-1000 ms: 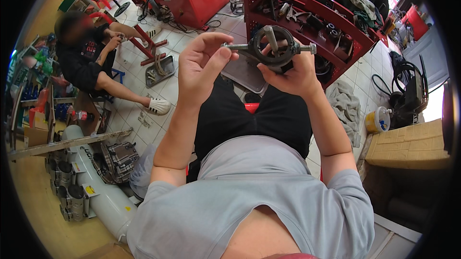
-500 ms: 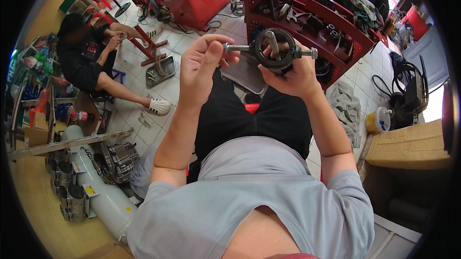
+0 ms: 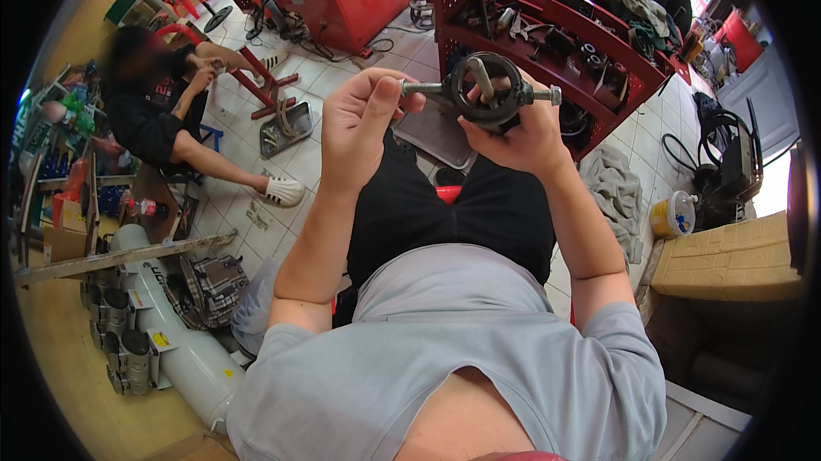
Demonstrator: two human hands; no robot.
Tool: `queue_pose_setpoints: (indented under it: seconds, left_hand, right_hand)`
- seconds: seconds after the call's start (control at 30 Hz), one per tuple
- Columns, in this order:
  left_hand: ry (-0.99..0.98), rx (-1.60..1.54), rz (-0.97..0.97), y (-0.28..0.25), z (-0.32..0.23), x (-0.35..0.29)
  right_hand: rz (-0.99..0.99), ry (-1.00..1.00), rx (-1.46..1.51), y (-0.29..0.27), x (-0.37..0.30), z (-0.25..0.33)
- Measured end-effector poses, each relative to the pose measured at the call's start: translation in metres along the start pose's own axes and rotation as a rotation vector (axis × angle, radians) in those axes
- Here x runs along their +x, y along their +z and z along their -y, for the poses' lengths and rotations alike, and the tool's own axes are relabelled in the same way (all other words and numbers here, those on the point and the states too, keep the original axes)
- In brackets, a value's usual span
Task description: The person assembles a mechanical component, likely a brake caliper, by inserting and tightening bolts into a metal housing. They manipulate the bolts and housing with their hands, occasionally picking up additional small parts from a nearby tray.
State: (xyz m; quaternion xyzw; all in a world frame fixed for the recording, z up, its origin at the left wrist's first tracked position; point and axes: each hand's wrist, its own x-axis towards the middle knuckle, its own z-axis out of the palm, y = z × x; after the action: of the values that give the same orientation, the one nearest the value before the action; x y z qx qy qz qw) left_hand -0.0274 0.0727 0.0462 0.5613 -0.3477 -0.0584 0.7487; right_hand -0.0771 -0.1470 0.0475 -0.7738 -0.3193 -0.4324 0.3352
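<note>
Above my lap I hold a dark ring-shaped metal tool (image 3: 516,98) with a bolt sticking out of each side and a grey pin through its middle. My right hand (image 3: 528,136) wraps round the ring from its right and underside, below the right-hand bolt (image 3: 547,97). Thumb and fingers of my left hand (image 3: 363,115) pinch the head end of the left bolt (image 3: 423,87), largely covering it. The ring hides some of my right fingers.
Ahead stands a red tool cart (image 3: 547,3) loaded with parts and rags. A metal tray (image 3: 432,138) lies on the floor before my knees. At the left another person (image 3: 154,93) sits by a small tray (image 3: 286,129). A cardboard box (image 3: 727,256) stands at my right.
My left thumb has shifted slightly on the bolt's end, covering more of its head. The ring and my right hand are almost still.
</note>
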Motion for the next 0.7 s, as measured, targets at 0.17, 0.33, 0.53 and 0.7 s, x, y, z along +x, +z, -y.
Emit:
queue_pose_setpoints:
  seconds: [0.17, 0.33, 0.53, 0.7]
  left_hand:
    - [0.158, 0.022, -0.156, 0.026, -0.010, 0.004]
    - [0.046, -0.011, -0.063, 0.006, 0.000, 0.003]
    - [0.138, 0.044, -0.093, 0.021, -0.010, 0.003]
    - [-0.033, 0.070, -0.001, -0.004, 0.004, 0.001]
  right_hand:
    - [-0.016, 0.000, -0.012, 0.000, 0.001, 0.000]
    - [-0.012, -0.015, -0.008, 0.000, -0.001, -0.004]
    - [-0.034, -0.001, -0.022, 0.001, -0.001, -0.004]
    - [-0.006, -0.039, -0.041, 0.002, 0.000, -0.005]
